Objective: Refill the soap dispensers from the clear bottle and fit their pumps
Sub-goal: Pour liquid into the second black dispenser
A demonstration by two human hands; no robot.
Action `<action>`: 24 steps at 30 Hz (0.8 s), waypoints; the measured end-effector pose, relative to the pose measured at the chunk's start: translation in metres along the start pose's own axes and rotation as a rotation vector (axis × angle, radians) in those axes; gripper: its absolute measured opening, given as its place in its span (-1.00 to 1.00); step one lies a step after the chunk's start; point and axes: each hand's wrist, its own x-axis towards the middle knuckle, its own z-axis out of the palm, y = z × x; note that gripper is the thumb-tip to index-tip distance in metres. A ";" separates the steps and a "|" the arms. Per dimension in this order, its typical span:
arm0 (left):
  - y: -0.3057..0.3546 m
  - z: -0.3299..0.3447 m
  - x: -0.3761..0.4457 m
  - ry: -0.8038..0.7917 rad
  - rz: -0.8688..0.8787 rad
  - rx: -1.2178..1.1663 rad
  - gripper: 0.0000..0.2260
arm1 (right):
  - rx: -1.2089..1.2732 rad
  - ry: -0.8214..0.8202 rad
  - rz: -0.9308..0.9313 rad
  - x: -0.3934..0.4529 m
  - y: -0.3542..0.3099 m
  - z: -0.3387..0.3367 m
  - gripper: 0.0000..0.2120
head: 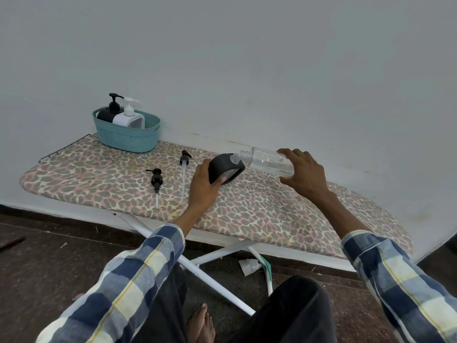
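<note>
My left hand (204,185) grips a black soap dispenser (226,168), tilted so its open neck points up and to the right. My right hand (303,173) holds the clear bottle (265,160) by its base, lying almost level, its open mouth right at the dispenser's neck. Two black pumps with clear tubes lie on the ironing board to the left: a shorter pump (156,180) and a longer pump (184,169).
A teal basket (127,138) at the board's far left end holds a black dispenser (108,112) and a white dispenser (128,117), both with pumps on. The leopard-print ironing board (272,214) stands against a white wall. Its white legs and a crumpled paper are below.
</note>
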 end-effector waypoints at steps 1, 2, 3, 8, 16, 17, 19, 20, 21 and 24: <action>0.000 0.000 0.000 -0.001 0.000 -0.001 -0.55 | -0.002 -0.001 -0.001 0.000 0.000 0.000 -0.23; 0.000 0.000 0.000 -0.001 0.000 -0.001 -0.55 | -0.004 -0.001 -0.002 0.000 0.000 0.000 -0.23; 0.000 0.000 0.000 -0.001 0.002 -0.002 -0.55 | -0.007 0.000 -0.002 0.001 -0.001 -0.001 -0.23; 0.000 -0.001 0.000 -0.002 -0.005 -0.001 -0.54 | -0.012 0.000 0.001 0.002 -0.001 -0.001 -0.23; 0.002 -0.001 -0.002 -0.009 0.002 0.002 -0.54 | -0.032 0.010 0.000 0.003 0.001 -0.004 -0.24; 0.002 -0.001 -0.002 -0.009 0.003 0.001 -0.54 | -0.033 0.010 -0.002 0.003 0.001 -0.004 -0.24; 0.002 -0.001 -0.002 -0.009 0.005 0.004 -0.54 | -0.032 0.012 -0.005 0.004 0.002 -0.005 -0.25; 0.002 -0.001 -0.002 -0.009 0.006 0.006 -0.53 | -0.031 0.012 -0.006 0.004 0.002 -0.006 -0.25; 0.002 -0.001 -0.001 -0.010 0.004 0.007 -0.53 | -0.029 0.013 -0.006 0.004 0.002 -0.006 -0.25; 0.002 -0.001 -0.002 -0.013 0.002 0.005 -0.53 | -0.030 0.013 -0.007 0.004 0.002 -0.007 -0.25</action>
